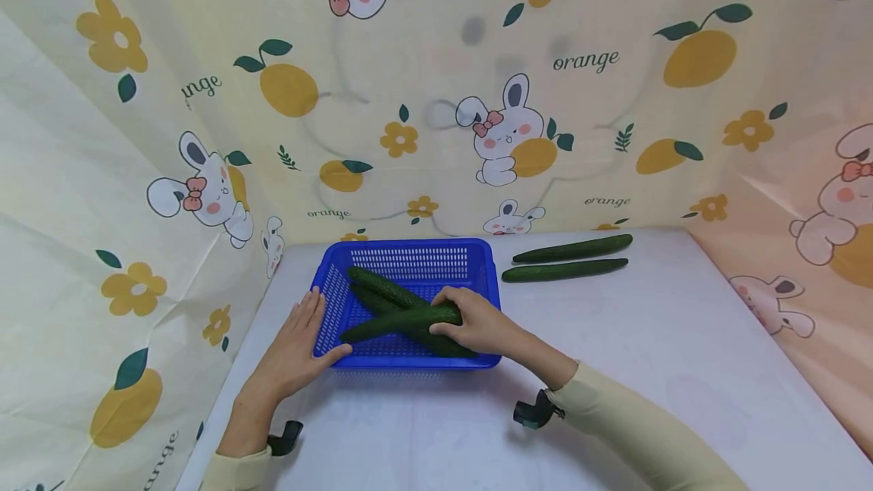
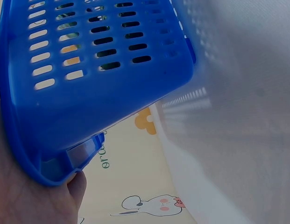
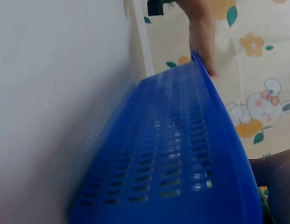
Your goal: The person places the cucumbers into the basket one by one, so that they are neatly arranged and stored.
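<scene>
Head view — right hand (image 1: 479, 322) grips a cucumber (image 1: 392, 323).

Patterned backdrop (image 1: 423, 44): "orange" (image 1: 586, 60) printed several times; copy near left corner partly hidden, seemingly same word.

Your head view looks forward and down on the blue plastic basket (image 1: 409, 362); your wrist views, low, close and turned sideways, face its perforated outer walls (image 2: 102, 88), the right one looking along toward your left hand (image 3: 203, 41). All share the white tabletop (image 1: 614, 347).
</scene>
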